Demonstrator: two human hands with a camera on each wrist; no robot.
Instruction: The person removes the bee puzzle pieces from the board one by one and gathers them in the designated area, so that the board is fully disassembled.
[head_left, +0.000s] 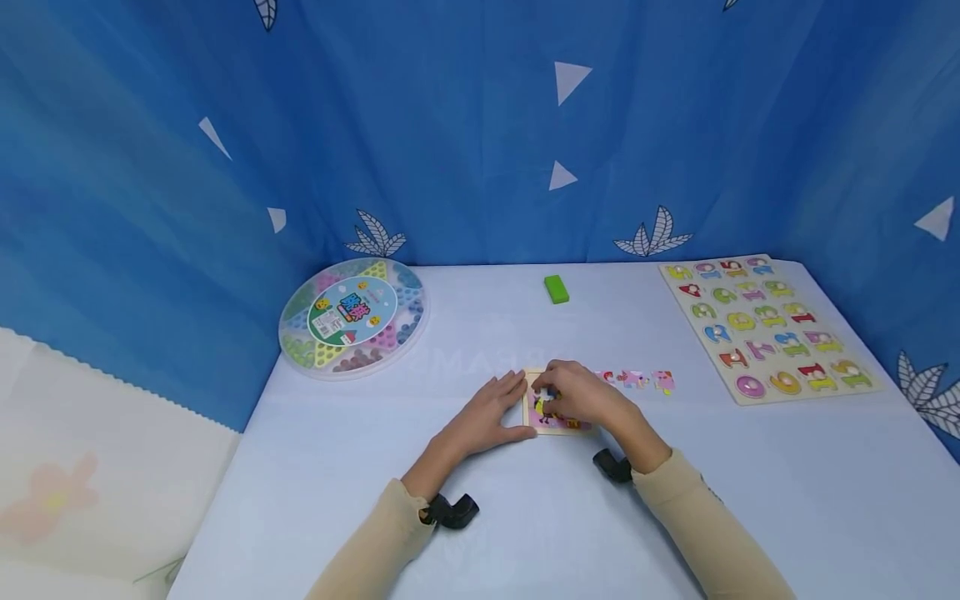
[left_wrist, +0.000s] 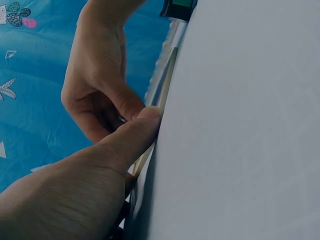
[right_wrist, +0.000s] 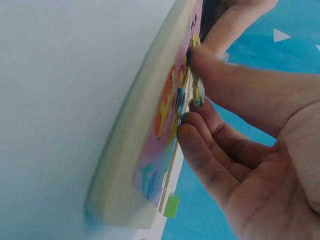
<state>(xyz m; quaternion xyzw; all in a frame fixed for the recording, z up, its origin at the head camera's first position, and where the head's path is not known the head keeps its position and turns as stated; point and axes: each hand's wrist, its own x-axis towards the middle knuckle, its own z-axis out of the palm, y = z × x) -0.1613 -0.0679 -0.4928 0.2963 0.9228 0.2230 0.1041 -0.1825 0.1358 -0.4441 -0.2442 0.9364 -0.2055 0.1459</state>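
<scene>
A small wooden jigsaw tray (head_left: 523, 417) with a pale rim and a colourful cartoon picture lies on the table. My left hand (head_left: 486, 415) rests at its left side, fingers extended toward the far corner and thumb on the near corner. In the left wrist view the left thumb (left_wrist: 135, 132) lies along the tray's edge. Above the picture, my right hand (head_left: 577, 393) pinches a puzzle piece (right_wrist: 199, 94) between thumb and fingers. The piece is tilted up on edge, and its lower fingers touch the picture (right_wrist: 162, 125).
Loose puzzle pieces (head_left: 634, 379) lie in a row right of the tray. A green block (head_left: 557, 289) sits farther back. At the back left is a round marble board game (head_left: 352, 317); a wooden number puzzle board (head_left: 772, 333) lies at the right. A blue curtain (head_left: 480, 133) hangs behind.
</scene>
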